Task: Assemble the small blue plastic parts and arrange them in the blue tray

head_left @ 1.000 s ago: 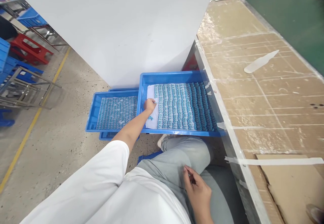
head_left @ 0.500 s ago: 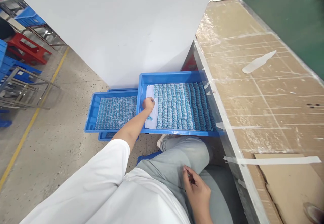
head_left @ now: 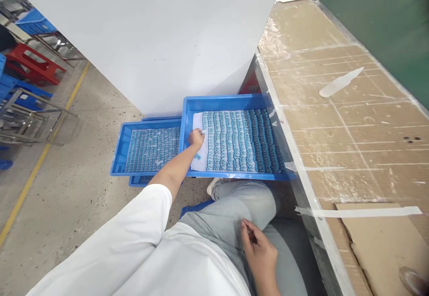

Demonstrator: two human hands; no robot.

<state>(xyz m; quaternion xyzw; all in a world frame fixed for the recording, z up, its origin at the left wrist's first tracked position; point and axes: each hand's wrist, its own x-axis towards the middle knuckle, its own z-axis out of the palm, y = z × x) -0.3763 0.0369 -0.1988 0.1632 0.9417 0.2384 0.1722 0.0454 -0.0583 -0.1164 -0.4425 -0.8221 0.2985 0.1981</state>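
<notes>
My left hand [head_left: 196,138] reaches down into the nearer blue tray [head_left: 231,102], its fingers curled at the left edge of the rows of small blue-and-white pieces [head_left: 237,140], on the white sheet [head_left: 200,162] that lines the tray. What the fingers hold is too small to make out. My right hand [head_left: 259,253] rests on my grey trouser leg, with thumb and fingers pinched on something small and dark. A second blue tray [head_left: 120,146] with more such pieces sits to the left on the floor.
A cardboard-covered table [head_left: 351,122] with tape strips runs along the right. A large white panel [head_left: 161,37] stands behind the trays. Red and blue stools and a metal frame [head_left: 30,117] stand at the far left beside a yellow floor line.
My left hand has drawn slightly back and up along the tray's left side. The right hand has barely moved on my leg.
</notes>
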